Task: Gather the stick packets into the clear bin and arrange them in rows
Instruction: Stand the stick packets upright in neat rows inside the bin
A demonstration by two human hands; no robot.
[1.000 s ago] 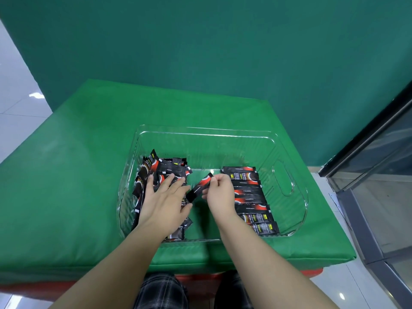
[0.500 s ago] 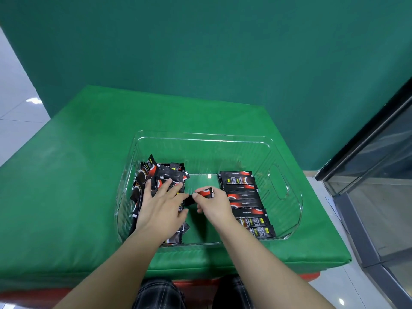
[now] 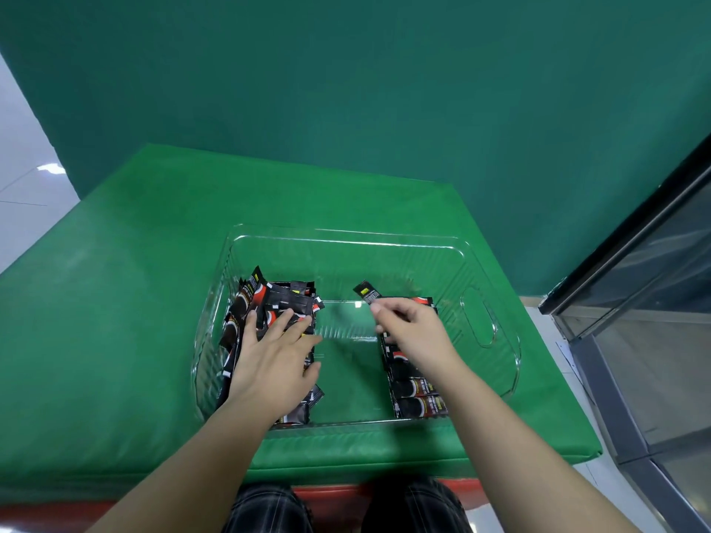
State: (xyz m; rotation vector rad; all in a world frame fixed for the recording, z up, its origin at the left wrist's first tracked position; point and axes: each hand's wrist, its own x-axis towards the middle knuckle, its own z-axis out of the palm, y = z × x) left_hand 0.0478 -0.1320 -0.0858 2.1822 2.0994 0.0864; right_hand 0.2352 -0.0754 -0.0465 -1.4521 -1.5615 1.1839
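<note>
The light is even and quite bright, coming from above me. On the white floor (image 3: 50, 169) at my left I see a small glare spot. The rim of the clear bin (image 3: 346, 234) catches thin white reflections. Under my hands the shadows are soft and weak. The wide lens bends straight lines near the edges. My right hand (image 3: 413, 332) looks slightly blurred.

We see a bright green cloth (image 3: 115, 340) covering the table, with a darker teal-green backdrop (image 3: 346, 90) filling the upper frame. The bin (image 3: 477, 259) is clear and colourless, ribbed along its walls. The stick packets (image 3: 419, 405) are black with red swooshes, white marks and small yellow labels. At the bottom edge, trousers (image 3: 265, 509) show a dark plaid, and a red strip (image 3: 331, 494) runs beneath the cloth.
</note>
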